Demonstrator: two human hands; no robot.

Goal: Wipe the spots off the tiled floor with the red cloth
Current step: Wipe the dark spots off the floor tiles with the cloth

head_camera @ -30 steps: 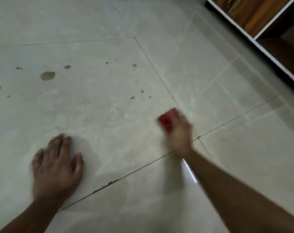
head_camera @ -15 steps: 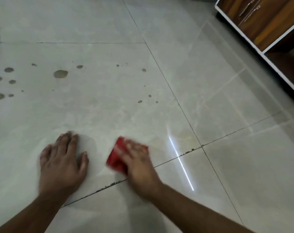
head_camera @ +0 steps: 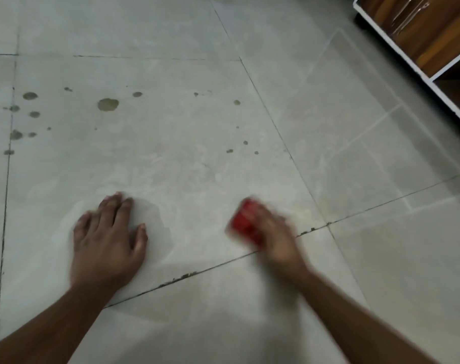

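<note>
Near the grout line, the right hand (head_camera: 276, 240) grips the cloth (head_camera: 246, 224) on the floor (head_camera: 197, 166), left hand (head_camera: 105, 243) flat and empty; short near strokes could miss the far spots (head_camera: 108, 104).

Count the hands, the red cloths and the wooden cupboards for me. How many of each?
Hands: 2, the left hand and the right hand
Red cloth: 1
Wooden cupboard: 1
Total: 4
</note>
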